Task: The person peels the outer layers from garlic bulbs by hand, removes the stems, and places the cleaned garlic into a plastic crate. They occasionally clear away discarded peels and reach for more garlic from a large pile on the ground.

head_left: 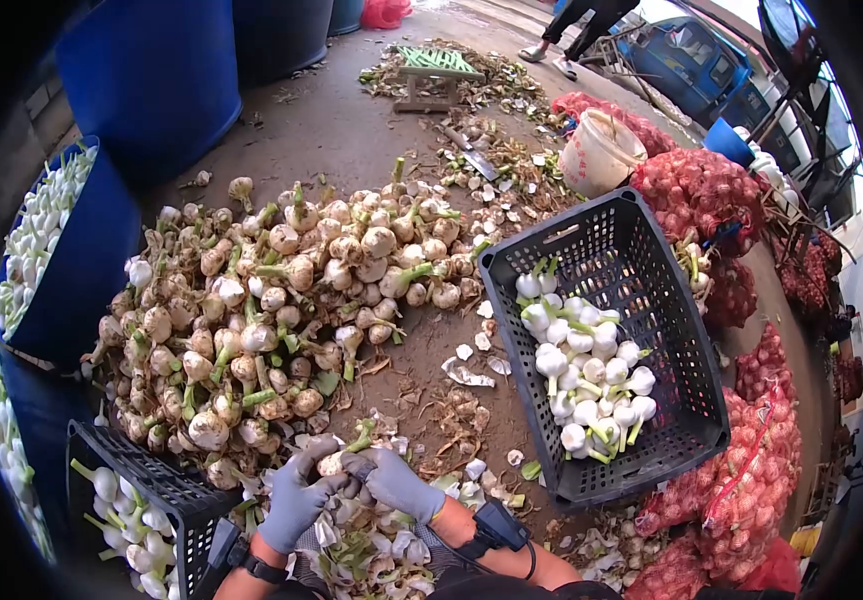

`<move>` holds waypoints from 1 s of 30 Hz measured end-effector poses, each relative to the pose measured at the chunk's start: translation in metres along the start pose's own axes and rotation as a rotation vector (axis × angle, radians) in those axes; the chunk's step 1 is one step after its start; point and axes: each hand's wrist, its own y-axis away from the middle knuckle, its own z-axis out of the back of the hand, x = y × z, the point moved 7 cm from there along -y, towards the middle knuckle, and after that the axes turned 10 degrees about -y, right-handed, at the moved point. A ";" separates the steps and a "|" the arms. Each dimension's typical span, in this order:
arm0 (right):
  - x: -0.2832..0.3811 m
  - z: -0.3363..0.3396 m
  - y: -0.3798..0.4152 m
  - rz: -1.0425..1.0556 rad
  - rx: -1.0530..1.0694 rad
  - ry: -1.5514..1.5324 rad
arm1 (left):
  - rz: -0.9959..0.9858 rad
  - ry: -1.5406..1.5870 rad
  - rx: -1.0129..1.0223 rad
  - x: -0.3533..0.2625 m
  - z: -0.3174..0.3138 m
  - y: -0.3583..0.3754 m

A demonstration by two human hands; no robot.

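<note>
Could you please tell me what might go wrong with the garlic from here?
The bulb between the left hand and right hand could slip and get lost in the loose peelings below. A dirty bulb knocked from the pile might tumble into the left crate beside it, among the clean ones.

the crate (623, 492) is matt black plastic; the barrel (156, 90) looks like smooth blue plastic; the gloves (294, 497) are grey cloth; the sacks (751, 450) are rough red mesh.
</note>
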 end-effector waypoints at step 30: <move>-0.003 0.022 0.004 0.269 -0.162 0.445 | 0.012 0.082 0.030 0.007 0.002 -0.016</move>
